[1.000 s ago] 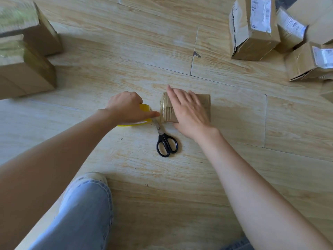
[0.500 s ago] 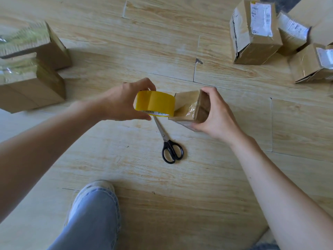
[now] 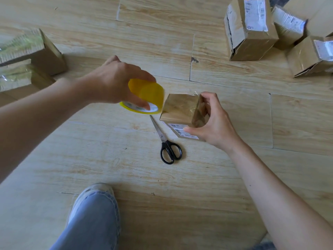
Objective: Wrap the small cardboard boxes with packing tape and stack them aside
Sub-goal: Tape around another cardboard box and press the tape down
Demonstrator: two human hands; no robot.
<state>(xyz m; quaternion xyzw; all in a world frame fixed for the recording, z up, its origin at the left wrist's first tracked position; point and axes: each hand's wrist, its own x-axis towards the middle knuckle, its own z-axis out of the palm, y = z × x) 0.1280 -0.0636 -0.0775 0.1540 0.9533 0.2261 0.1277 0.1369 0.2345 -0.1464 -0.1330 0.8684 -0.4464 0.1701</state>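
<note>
Head view: left hand (image 3: 115, 82) grips tape roll (image 3: 146, 98) beside box (image 3: 180, 110).

Tilted tape-glossed box (image 3: 180, 109) just beside yellow tape roll (image 3: 150, 94)

Tape roll (image 3: 146, 98) left of box (image 3: 182, 110) (touching)

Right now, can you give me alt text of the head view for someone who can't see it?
The left hand grips a yellow tape roll right beside a small cardboard box held by the right hand, over a wooden floor. Black-handled scissors lie on it nearby; taped boxes sit far left, labelled boxes top right.
</note>
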